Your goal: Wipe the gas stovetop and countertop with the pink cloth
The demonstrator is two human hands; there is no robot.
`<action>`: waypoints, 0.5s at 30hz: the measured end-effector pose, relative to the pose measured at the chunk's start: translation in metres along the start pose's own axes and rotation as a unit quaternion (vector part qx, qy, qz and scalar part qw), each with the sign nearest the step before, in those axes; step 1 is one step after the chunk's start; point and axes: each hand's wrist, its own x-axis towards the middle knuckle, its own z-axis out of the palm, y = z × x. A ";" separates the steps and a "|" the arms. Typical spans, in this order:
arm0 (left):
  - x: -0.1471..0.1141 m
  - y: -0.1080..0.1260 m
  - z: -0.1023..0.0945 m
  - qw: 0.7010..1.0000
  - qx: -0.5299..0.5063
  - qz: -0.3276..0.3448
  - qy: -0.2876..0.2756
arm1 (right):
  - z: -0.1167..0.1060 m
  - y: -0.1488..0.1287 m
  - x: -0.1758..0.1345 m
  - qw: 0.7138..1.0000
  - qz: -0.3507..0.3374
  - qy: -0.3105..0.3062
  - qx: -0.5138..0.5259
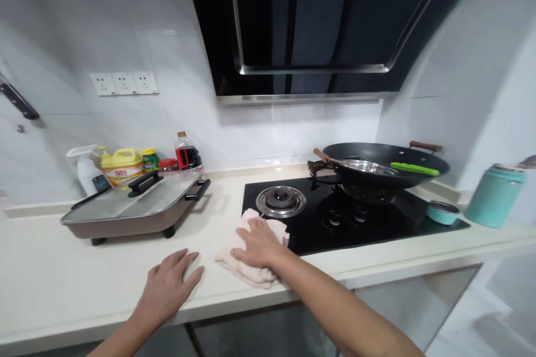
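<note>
A black range hood fills the top of the view, hung on white wall tiles above a pale countertop that runs the full width. Set into that countertop is a black glass hob with 2 burners; the left burner is bare, and the right one carries a wide dark wok holding a metal bowl and a green-handled utensil. To the left of the hob stands a brown electric skillet under a glass lid with a black handle. Behind it, against the wall, are a white spray bottle, a yellow jug, a green-capped jar, a red-lidded jar and a dark sauce bottle. A strip of 3 wall sockets sits above them. At the far right stands a teal flask, with its teal lid just beside the hob's right corner.

The person's right hand lies flat on top of a crumpled pinkish-white cloth, fingers spread slightly and pressing down, not clenched. The cloth sits at the front left corner of the hob, half on the glass and half on the countertop. The left hand rests palm down on the bare countertop near the front edge, fingers loosely apart and holding nothing, just left of the cloth.
</note>
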 end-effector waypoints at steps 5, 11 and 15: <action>0.009 -0.014 0.013 1.000 0.014 0.002 0.002 | -0.008 0.022 -0.029 1.000 -0.005 0.011 0.002; 0.015 -0.023 0.019 1.000 0.019 0.000 0.006 | -0.050 0.091 -0.083 0.985 0.174 -0.002 0.002; 0.016 -0.025 0.018 1.000 0.014 0.007 0.003 | -0.059 0.110 -0.115 0.982 0.191 -0.006 0.002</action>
